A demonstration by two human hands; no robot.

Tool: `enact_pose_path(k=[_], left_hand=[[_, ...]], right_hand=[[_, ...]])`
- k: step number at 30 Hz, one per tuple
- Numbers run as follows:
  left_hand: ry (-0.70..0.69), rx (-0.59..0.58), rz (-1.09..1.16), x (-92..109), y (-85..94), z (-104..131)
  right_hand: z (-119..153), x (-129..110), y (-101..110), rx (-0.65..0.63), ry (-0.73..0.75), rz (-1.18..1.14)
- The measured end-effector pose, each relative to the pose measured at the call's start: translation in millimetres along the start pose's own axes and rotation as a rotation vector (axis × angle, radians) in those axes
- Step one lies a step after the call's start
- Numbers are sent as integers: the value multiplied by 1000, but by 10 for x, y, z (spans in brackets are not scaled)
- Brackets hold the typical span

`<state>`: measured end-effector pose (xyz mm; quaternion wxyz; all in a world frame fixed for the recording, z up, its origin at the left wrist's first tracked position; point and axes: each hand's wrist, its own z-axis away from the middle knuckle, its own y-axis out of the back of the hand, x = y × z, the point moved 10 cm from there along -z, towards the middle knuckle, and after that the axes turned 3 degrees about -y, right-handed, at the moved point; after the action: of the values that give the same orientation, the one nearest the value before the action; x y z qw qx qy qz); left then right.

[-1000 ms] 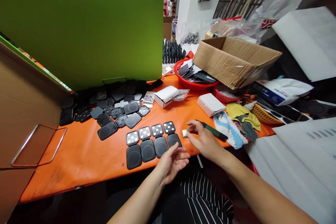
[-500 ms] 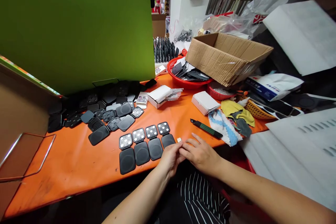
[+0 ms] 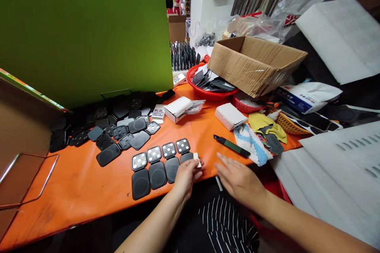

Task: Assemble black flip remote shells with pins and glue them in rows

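Note:
My left hand (image 3: pixel 187 174) is closed on a small white block (image 3: pixel 196 159), which sticks up from its fingertips above the table's front edge. Just under this hand is the right end of a row of dark hinged pads (image 3: pixel 157 174), their lids folded back to show white dots; the hand partly covers the last one. My right hand (image 3: pixel 237 174) is apart from the left, fingers stretched out, with nothing visible in them. A short metallic strip (image 3: pixel 219 183) shows below its fingertips; whether the hand touches it I cannot tell. Beyond lies a green-and-black utility knife (image 3: pixel 232 145).
Loose dark pads (image 3: pixel 118 136) are heaped at the left before a green panel (image 3: pixel 89 27). White boxes (image 3: pixel 230 116), a blue-white cloth (image 3: pixel 252 144), a red basin (image 3: pixel 204 91) and a cardboard box (image 3: pixel 255 65) stand right. A wire stand (image 3: pixel 49 178) is at left. A person is far back.
My hands have separated: the right has moved right and slightly down, away from the left. The white block now shows more in my left fingertips. The view has shifted slightly.

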<state>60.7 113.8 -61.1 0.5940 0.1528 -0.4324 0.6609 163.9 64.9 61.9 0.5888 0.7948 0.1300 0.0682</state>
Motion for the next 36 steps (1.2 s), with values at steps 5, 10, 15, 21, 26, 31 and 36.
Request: enact_pose_path(k=[5,10,15,21,26,31,36], left_hand=[[-167,0,-159,263,81,32],[-409,10,-293,608,142,121],[-331,-83,-250,536,199,93],[-284,-62,-198,432,255,55],[-310,-68,-256,460,216,70],[-260,5,-196,462,273,87],[-175,45,-198,418,330,98]], right_hand=[[-109,963,-368,-99,-313,126],[-166,1239,-667,-227,-396,208],[-67,857,-384,-210,-295,-125],[86,287,-109,-245,-80,-146],[56,182,-97,-236,-21,-128],[78,381,-246,-287,-303,-543],[454,384,-797,-472,-983,-1421]])
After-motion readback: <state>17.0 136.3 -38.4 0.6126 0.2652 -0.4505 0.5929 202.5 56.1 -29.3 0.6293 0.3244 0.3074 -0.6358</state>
